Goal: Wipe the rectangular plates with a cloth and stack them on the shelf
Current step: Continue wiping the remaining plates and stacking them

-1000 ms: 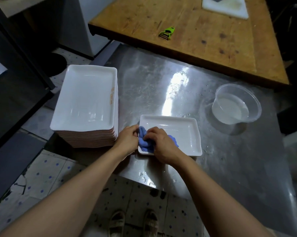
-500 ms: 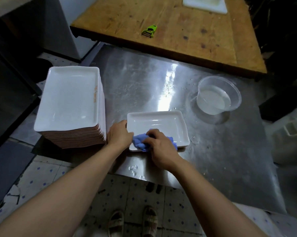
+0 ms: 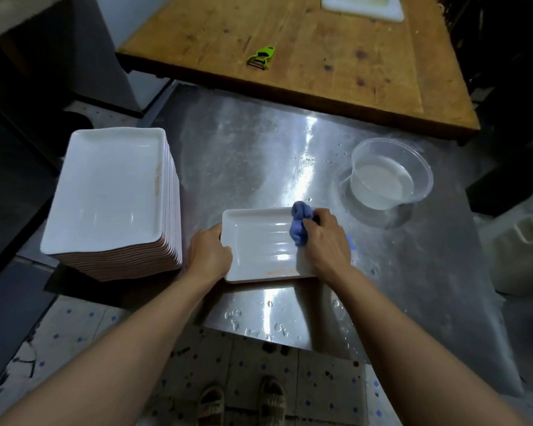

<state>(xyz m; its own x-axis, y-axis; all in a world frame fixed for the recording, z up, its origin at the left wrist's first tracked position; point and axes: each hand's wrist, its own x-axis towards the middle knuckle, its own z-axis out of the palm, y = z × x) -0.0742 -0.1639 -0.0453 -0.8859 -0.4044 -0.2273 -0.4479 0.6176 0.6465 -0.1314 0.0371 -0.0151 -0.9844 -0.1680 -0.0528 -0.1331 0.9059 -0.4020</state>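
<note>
Near the steel table (image 3: 259, 155) front edge: left hand (image 3: 208, 256) gripping white rectangular plate (image 3: 259, 241); right hand (image 3: 328, 241) fingers curled around crumpled blue cloth (image 3: 300, 224) on it.

Dim scene, light from overhead. Bright glare streak down wet steel desk (image 3: 302, 167), smaller highlights on plate (image 3: 259, 241) and plate stack (image 3: 111, 192). Left side and right corners fall into dark shadow. Wide-angle bending at edges; slight softness overall.

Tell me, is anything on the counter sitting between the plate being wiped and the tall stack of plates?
Nothing visible except the left hand, gripping the plate on the edge facing the stack.
</note>
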